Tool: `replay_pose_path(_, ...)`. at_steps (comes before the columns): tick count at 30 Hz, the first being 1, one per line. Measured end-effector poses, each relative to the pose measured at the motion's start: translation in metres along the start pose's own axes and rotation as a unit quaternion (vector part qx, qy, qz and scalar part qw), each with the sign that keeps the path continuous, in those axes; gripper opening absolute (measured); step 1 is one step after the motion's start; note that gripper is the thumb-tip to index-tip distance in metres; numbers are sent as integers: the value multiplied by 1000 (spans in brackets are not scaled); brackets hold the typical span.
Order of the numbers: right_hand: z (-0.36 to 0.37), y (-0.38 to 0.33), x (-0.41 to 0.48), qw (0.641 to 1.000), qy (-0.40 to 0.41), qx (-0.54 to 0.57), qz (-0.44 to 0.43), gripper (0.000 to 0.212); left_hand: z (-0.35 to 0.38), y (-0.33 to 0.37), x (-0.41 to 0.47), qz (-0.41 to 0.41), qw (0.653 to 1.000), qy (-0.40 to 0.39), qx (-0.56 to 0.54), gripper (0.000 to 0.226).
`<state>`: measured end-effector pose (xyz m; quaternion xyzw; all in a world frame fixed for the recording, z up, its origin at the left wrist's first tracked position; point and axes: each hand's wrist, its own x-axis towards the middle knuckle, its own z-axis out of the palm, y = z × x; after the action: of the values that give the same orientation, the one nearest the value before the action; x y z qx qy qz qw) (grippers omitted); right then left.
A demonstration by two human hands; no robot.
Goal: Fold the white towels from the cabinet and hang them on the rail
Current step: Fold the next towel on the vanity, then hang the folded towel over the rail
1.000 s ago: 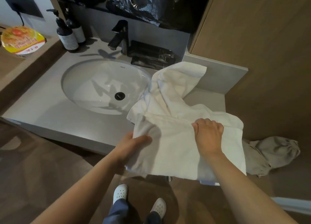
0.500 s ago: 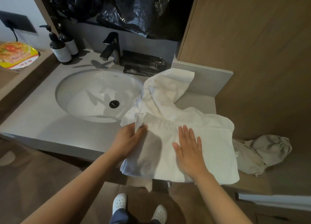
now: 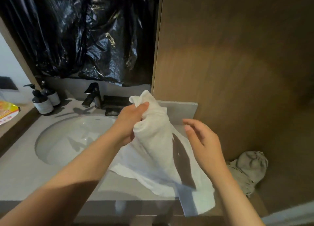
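1. Left hand [image 3: 130, 122] clenched around the bunched upper end of the white towel [image 3: 158, 151], lifting that end above the counter, thumb pressed over the cloth
2. Right hand [image 3: 202, 140] loose and spread, fingers [image 3: 191, 123] slightly curled, just beside the towel's right edge, gripping nothing; contact with the cloth hard to judge
3. Lower part of the towel draped down onto the grey counter [image 3: 20, 171], one corner hanging past the front edge, a dark hand shadow across the fabric
4. White oval sink basin [image 3: 68, 140] sunk into the counter to the left of the towel, touching or overlapped by its left fold
5. Black faucet [image 3: 92, 95] behind the basin, dark folded item [image 3: 113, 105] right beside it
6. Two dark pump bottles [image 3: 43, 100] with pale labels at the counter's back left corner
7. Black plastic sheeting [image 3: 81, 33] hung above the faucet
8. Wooden panel [image 3: 237, 64] filling the right side
9. Crumpled grey cloth [image 3: 249, 168] low at the right, well apart from the left hand
10. Yellow packet [image 3: 6, 112] at the far left edge
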<state>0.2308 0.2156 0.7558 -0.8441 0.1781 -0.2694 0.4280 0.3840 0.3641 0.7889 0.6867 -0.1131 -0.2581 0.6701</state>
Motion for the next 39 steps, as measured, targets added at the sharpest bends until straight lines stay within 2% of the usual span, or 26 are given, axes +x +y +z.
replay_pose_path(9, -69, -78, 28, 978, 131, 49, -154, 30, 43, 95, 11, 112, 978, -86, -156, 29)
replay_pose_path(12, -81, -90, 38, 974, 143, -3, -177, 34, 59, 116, 7, 144, 973, -97, -155, 28)
replay_pose_path(16, -86, -96, 47, 960, 164, -128, -186, 56, 76, 136, 1, 164, 967, -103, -168, 27)
replay_pose_path(19, -89, -99, 52, 942, 215, -154, -206, 39, 83, 148, 1, 170, 966, -102, -165, 27)
replay_pose_path(23, -104, -102, 62, 933, 284, -126, -180, 16, 80, 160, 7, 179, 975, -72, -106, 22)
replay_pose_path(27, -125, -111, 74, 943, 265, -95, -178, 9, 70, 169, 14, 198, 980, 16, 21, 23)
replay_pose_path(30, -128, -115, 80, 945, 256, -67, -193, 7, 70, 171, 12, 183, 982, 14, 48, 32)
replay_pose_path(32, -126, -117, 84, 945, 257, -57, -195, 10, 69, 170, 8, 202, 977, 7, 61, 33)
replay_pose_path(34, -128, -117, 86, 942, 260, -70, -199, 12, 64, 165, 7, 307, 941, 33, 136, 35)
replay_pose_path(36, -131, -118, 86, 941, 255, -87, -207, 14, 58, 162, 1, 440, 872, 69, 201, 29)
replay_pose_path(38, -135, -120, 85, 941, 241, -98, -215, 14, 57, 162, -8, 527, 818, 39, 226, 19)
replay_pose_path(39, -137, -121, 83, 941, 233, -105, -220, 14, 58, 163, -11, 553, 791, 12, 261, 26)
